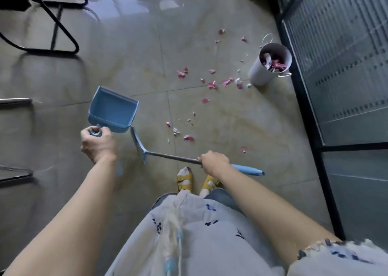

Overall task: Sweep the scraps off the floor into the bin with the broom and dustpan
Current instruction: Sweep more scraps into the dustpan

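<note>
Pale patterned shirt (199, 233) is filling the bottom of the view, both bare forearms reaching out past it. Yellow sandals (184, 180) are standing on the grey tiled floor (126, 65) just beyond.

Right-hand grip (214, 162) is closing fully round the broom (172, 156), fingers curled over the grey shaft; the blue end of the handle is sticking out to the right of the fist. The narrow blue head is pointing left and sitting just beside the near right corner of the dustpan (113, 112).

Left-hand grip (98, 143) is wrapping round the top end of the dustpan's handle. The blue pan is hanging beyond the knuckles, its inside facing the camera.

Pink and white scraps (212, 84) are lying scattered on the floor, right of the pan and trailing toward the bin (262, 74).

The bin, a pale cylinder, is standing beside the dark-framed glass partition (336, 55) and already holding pink scraps.

Black chair frame (63, 30) is standing far left.
</note>
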